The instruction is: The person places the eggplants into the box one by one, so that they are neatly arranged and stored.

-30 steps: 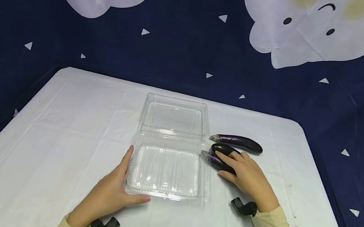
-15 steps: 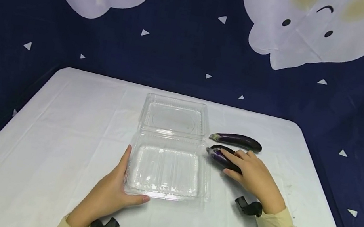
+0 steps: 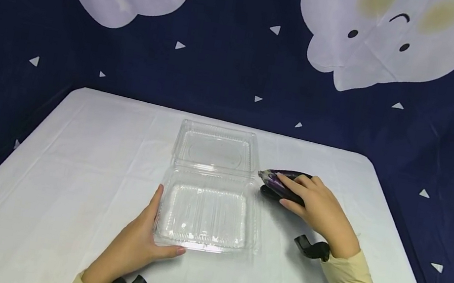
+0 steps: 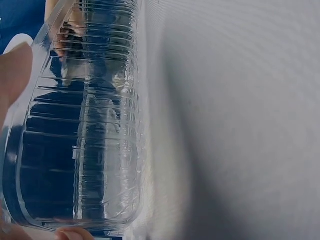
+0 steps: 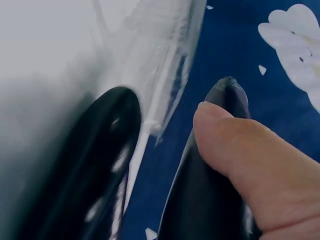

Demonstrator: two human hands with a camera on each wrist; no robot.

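One eggplant (image 3: 276, 183), best lifted level, is gripped by the right hand (image 3: 318, 208) beside the box (image 3: 205, 220), touched by the straight-fingered left hand (image 3: 138, 239).

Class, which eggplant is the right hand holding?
The middle eggplant in the head view: the right hand grips it. It partly hides the far eggplant and near eggplant.

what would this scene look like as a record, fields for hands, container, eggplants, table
table: white, cloth-covered
container: clear plastic rectangular box, hinged lid open on the far side
left hand: spread around the container's near left corner
right hand: holds a long glossy purple eggplant
far eggplant: dark purple, partly hidden behind the held one
near eggplant: dark purple, its rounded end showing
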